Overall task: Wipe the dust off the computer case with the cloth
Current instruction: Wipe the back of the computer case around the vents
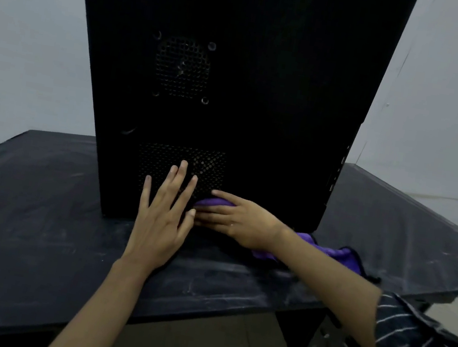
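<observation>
Standing upright on the black table [37, 203], the computer case [230, 83] is showing its dark side panel to the camera, with a round fan grille [182, 67] halfway up and a square vent [181, 170] near the bottom edge. The left hand [166, 211] is lying flat against the lower panel, fingers straight and spread over the vent, seemingly steadying the case. The right hand [240, 220] is pressing the purple cloth [340, 255] against the bottom of the panel just beside the left hand, fingers fairly straight over a bunched part of it; whether the thumb is curling round the fabric cannot be told. The rest of the cloth is trailing out under the right wrist onto the table.

The case is looking heavy and rigid, so it is probably staying put under light wiping, though a tall box like this is likely needing that bracing palm when pressure is going sideways. The cloth is soft and limp, so it is best kept wadded under the fingers rather than held by a corner. The perforated vents are probably catching fibres and hiding dust in the holes.

No container is appearing here; the case interior is not visible.
</observation>
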